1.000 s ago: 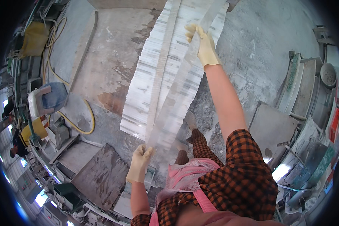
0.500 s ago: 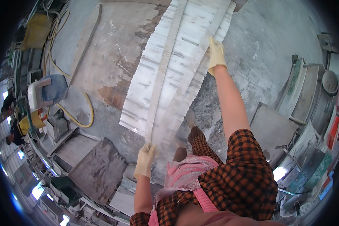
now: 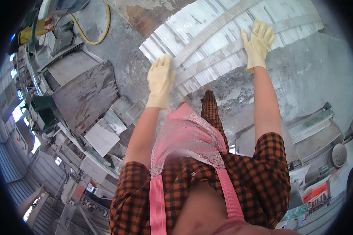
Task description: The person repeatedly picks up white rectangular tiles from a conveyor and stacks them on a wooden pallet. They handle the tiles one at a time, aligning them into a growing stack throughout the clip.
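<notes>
White strips, laid side by side with ragged ends, form a long sheet [image 3: 215, 44] that stretches in front of the person from near the left hand toward the upper right. Two greyish bars cross it lengthwise, an upper bar [image 3: 208, 34] and a lower bar [image 3: 208, 64]. The right hand [image 3: 257, 44], in a cream rubber glove, is spread wide, fingers fanned over the lower bar. The left hand [image 3: 161, 81], gloved alike, is at the left ends of the bars, its fingers held close together; whether it grips anything cannot be told, since its palm is hidden. The person wears a pink apron [image 3: 188, 137] over a checked orange-and-black shirt [image 3: 259, 180]. Farther left are a stained board [image 3: 88, 98], a pale square tile [image 3: 102, 137] and a curved yellow hose [image 3: 106, 29].
</notes>
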The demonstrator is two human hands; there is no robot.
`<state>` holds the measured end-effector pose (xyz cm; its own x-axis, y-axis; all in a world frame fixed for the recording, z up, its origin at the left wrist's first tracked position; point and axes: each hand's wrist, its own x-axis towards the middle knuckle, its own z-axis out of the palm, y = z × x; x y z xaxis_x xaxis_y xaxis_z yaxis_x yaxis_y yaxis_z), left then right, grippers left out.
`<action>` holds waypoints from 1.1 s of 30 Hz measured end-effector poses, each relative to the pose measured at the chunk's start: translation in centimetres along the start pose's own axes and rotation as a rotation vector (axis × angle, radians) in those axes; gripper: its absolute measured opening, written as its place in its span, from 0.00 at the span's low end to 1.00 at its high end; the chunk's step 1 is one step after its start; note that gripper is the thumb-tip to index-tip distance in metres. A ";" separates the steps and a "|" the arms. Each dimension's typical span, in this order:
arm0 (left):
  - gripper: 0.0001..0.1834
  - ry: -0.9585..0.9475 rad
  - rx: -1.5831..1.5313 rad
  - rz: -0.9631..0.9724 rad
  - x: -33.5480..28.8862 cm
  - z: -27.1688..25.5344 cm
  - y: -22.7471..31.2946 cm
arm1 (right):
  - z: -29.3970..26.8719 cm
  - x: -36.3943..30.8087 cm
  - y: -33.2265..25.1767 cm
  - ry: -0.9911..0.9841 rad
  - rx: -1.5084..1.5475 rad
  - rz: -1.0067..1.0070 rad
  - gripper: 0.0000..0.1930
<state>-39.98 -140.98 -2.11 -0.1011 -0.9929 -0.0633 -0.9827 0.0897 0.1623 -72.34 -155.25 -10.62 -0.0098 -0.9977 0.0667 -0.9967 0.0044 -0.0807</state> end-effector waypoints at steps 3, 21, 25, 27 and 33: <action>0.23 -0.099 0.036 0.033 1.8 0.7 0.8 | 0.0 0.1 0.6 -0.118 -0.015 0.006 0.39; 0.31 -0.366 0.099 -0.030 8.2 0.4 -3.7 | -2.2 0.6 -0.5 -0.036 0.100 0.079 0.36; 0.31 -0.370 0.121 -0.024 8.8 -0.4 -3.5 | -2.2 0.3 -0.5 -0.002 0.082 0.045 0.37; 0.31 -0.400 0.124 -0.044 9.2 -0.9 -2.9 | -1.6 0.2 0.0 -0.049 0.074 0.049 0.38; 0.32 0.171 -0.094 -0.010 1.7 -3.7 -4.9 | 1.9 -0.1 2.0 0.130 -0.037 -0.138 0.37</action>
<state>-34.80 -143.36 0.63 -0.0561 -0.9933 0.1012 -0.9638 0.0804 0.2543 -74.22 -155.26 -12.64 0.1192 -0.9720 0.2026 -0.9916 -0.1268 -0.0251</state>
